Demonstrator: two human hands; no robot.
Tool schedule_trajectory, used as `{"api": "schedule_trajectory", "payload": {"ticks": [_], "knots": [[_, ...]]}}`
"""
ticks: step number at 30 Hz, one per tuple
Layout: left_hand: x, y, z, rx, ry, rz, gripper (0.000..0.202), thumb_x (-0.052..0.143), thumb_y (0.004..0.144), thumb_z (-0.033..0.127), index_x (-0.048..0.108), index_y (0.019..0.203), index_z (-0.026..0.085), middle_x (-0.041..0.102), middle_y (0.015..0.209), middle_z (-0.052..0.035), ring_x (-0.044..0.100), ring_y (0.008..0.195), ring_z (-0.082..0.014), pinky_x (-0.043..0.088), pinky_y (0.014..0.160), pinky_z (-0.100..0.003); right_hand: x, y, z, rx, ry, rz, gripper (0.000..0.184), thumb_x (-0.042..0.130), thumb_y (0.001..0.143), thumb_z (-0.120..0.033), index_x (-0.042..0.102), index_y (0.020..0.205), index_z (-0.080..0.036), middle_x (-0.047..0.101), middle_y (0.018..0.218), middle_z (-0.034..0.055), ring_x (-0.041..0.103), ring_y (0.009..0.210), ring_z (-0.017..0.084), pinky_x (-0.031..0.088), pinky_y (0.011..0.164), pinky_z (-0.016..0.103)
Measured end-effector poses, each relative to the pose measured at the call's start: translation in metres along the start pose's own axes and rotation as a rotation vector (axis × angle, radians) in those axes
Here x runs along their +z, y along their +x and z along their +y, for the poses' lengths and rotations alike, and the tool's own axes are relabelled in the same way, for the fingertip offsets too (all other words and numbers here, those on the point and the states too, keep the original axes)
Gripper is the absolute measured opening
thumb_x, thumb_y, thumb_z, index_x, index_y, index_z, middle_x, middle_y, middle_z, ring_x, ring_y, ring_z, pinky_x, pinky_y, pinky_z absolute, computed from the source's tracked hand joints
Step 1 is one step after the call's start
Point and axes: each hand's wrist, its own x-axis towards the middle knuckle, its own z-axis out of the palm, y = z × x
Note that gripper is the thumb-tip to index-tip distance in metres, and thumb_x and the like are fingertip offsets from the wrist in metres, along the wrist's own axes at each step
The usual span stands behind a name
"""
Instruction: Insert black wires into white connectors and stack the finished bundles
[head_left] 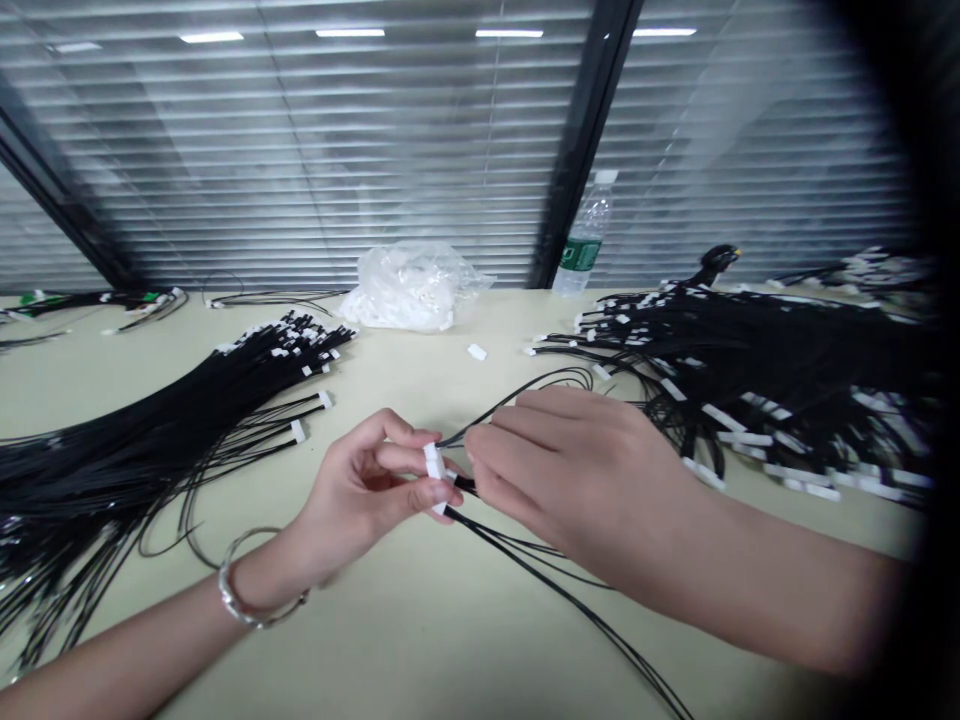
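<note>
Between thumb and fingers, my left hand (382, 475) pinches a white connector housing (436, 465) in the middle of the view. Thin black wires (517, 543) run from the housing toward the lower right, and others loop up behind my right hand. Close beside the housing, my right hand (555, 460) is closed with its knuckles up, its fingertips around black wires that lead to a small white part at the housing. Its fingertips are partly hidden. A silver bracelet (234, 592) circles my left wrist.
A bundle of black wires with white ends (195, 410) lies left; another pile of wired connectors (787, 350) lies right. A clear plastic bag of white parts (412, 290) and a water bottle (583, 240) stand by the blinds. A loose white piece (477, 352) lies on the table (360, 650).
</note>
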Motion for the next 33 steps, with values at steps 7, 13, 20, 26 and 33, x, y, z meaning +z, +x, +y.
{"api": "schedule_trajectory", "payload": {"ticks": [7, 13, 20, 26, 33], "knots": [[0.002, 0.000, 0.000, -0.010, 0.016, 0.044, 0.022, 0.066, 0.069, 0.004, 0.057, 0.082, 0.018, 0.074, 0.073, 0.0013, 0.068, 0.065, -0.0151, 0.058, 0.059, -0.027, -0.004, 0.002, -0.004, 0.033, -0.018, -0.003, 0.017, 0.050, 0.078, -0.012, 0.040, 0.065, -0.018, 0.041, 0.054, -0.0055, 0.034, 0.050, 0.010, 0.023, 0.053, 0.027], [0.003, 0.000, 0.001, -0.023, 0.036, 0.093, 0.018, 0.068, 0.067, 0.004, 0.062, 0.077, 0.017, 0.073, 0.068, 0.0006, 0.067, 0.061, -0.0140, 0.058, 0.059, -0.025, 0.000, 0.001, -0.007, 0.015, 0.001, -0.018, 0.016, 0.051, 0.077, -0.010, 0.040, 0.067, -0.018, 0.041, 0.056, -0.0047, 0.033, 0.052, 0.011, 0.023, 0.053, 0.027], [0.000, 0.001, -0.002, -0.029, 0.026, 0.109, 0.019, 0.068, 0.067, 0.005, 0.063, 0.080, 0.018, 0.074, 0.069, 0.0002, 0.068, 0.061, -0.0149, 0.057, 0.060, -0.026, 0.009, 0.000, -0.006, -0.006, -0.020, -0.010, 0.014, 0.050, 0.072, -0.005, 0.043, 0.070, -0.017, 0.039, 0.058, -0.0036, 0.032, 0.054, 0.011, 0.023, 0.053, 0.027], [0.001, 0.000, -0.002, -0.019, 0.050, 0.109, 0.017, 0.068, 0.068, 0.006, 0.063, 0.079, 0.017, 0.074, 0.071, -0.0022, 0.068, 0.061, -0.0162, 0.056, 0.059, -0.027, 0.009, 0.000, -0.005, 0.001, 0.008, -0.026, 0.015, 0.052, 0.073, -0.005, 0.042, 0.071, -0.017, 0.037, 0.059, -0.0043, 0.031, 0.055, 0.011, 0.025, 0.055, 0.026], [0.001, -0.001, -0.003, -0.041, 0.069, 0.092, 0.015, 0.067, 0.069, 0.007, 0.061, 0.079, 0.017, 0.074, 0.071, -0.0017, 0.067, 0.060, -0.0149, 0.056, 0.059, -0.027, 0.010, -0.001, -0.006, 0.040, 0.097, -0.057, 0.017, 0.050, 0.074, -0.004, 0.040, 0.070, -0.017, 0.039, 0.059, -0.0051, 0.031, 0.054, 0.010, 0.025, 0.055, 0.026]]}}
